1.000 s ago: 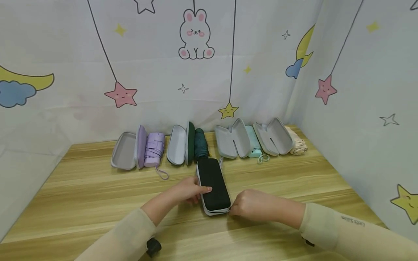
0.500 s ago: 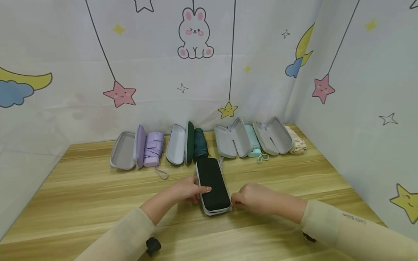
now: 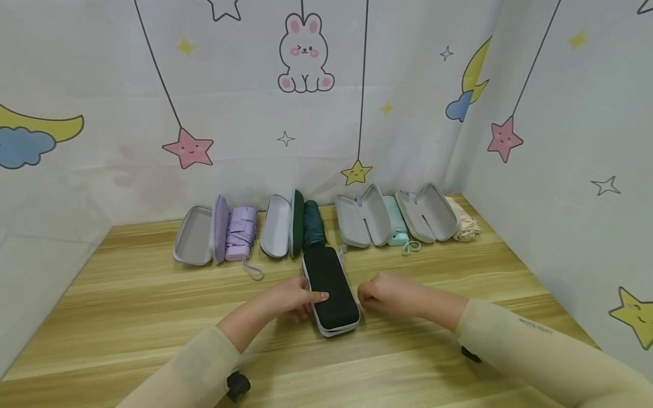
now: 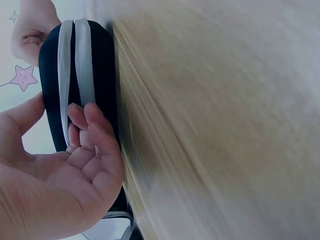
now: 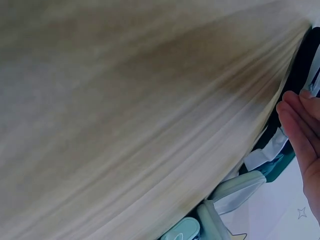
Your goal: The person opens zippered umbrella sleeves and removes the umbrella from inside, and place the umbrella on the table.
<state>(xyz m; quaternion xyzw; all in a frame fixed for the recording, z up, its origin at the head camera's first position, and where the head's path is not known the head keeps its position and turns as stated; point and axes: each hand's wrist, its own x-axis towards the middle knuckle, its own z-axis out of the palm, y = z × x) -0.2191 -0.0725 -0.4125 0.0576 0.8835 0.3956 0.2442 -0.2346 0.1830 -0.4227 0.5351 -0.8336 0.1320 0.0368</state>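
A black zip case (image 3: 334,289) with pale zipper bands lies lengthwise on the table, lid down over its base. My left hand (image 3: 292,297) holds its left side, thumb on the lid. In the left wrist view, the curled fingers (image 4: 102,145) touch the side along the zipper bands (image 4: 85,60). My right hand (image 3: 390,292) is at the case's right edge, pinching the zipper pull (image 5: 311,90) between thumb and fingers; the pull is mostly hidden. A light strap (image 3: 343,250) sticks out near the far end.
Along the back stand a lilac open case (image 3: 220,229), lilac umbrella (image 3: 241,232), dark green open case (image 3: 297,224), dark green umbrella (image 3: 313,226), a grey-lined open case (image 3: 352,224), mint umbrella (image 3: 396,224), another grey-lined open case (image 3: 436,215) and a beige umbrella (image 3: 465,221).
My right hand has moved from the near right corner along the right edge, away from me. The case's far end has shifted slightly left. My left hand keeps its hold.
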